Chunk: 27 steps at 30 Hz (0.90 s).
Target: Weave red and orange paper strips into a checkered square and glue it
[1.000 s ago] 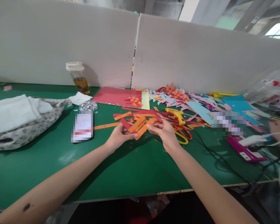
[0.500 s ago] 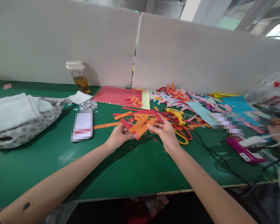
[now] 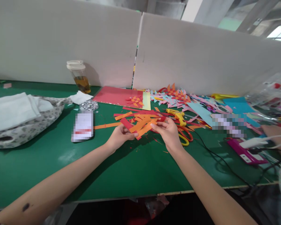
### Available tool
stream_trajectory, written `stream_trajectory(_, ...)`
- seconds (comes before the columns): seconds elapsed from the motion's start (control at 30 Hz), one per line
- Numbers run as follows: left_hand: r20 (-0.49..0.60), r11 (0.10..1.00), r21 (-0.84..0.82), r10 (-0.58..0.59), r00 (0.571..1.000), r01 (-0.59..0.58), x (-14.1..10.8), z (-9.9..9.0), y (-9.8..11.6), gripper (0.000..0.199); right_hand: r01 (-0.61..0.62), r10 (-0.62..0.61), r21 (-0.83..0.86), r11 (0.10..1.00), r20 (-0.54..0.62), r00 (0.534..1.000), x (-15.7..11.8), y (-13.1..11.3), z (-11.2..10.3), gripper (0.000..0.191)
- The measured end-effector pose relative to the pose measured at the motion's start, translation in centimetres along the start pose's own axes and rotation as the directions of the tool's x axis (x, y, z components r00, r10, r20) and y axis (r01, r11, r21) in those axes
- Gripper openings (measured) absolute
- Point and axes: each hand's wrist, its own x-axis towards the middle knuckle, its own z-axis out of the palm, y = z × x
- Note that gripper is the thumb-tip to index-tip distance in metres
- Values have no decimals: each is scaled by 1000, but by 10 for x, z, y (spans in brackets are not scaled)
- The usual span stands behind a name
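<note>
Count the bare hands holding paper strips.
2: the bare left hand at the left side of the orange and red paper strips, the bare right hand at their right; some fingers are hidden.

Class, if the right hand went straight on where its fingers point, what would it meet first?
The right hand would probably first meet the orange and red paper strips immediately ahead of it, though depth is hard to judge.

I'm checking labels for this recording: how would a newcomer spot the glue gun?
On the green table, find the person's right hand. Just beyond its fingers, slightly to the right, lies the glue gun. It is yellow and pistol-shaped, unlike the flat paper strips and looped scissor handles nearby.
</note>
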Motion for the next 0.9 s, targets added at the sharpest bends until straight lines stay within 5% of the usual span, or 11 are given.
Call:
stream_trajectory(0.57,-55,991,-131,-31,998,23,1,-1,1,31,133,-140,-124,983,-48,989,7,9,-3,56)
stream_trajectory(0.9,-122,983,-178,-60,991,37,2,-2,0,32,250,-252,-45,967,-36,967,1,-2,0,45)
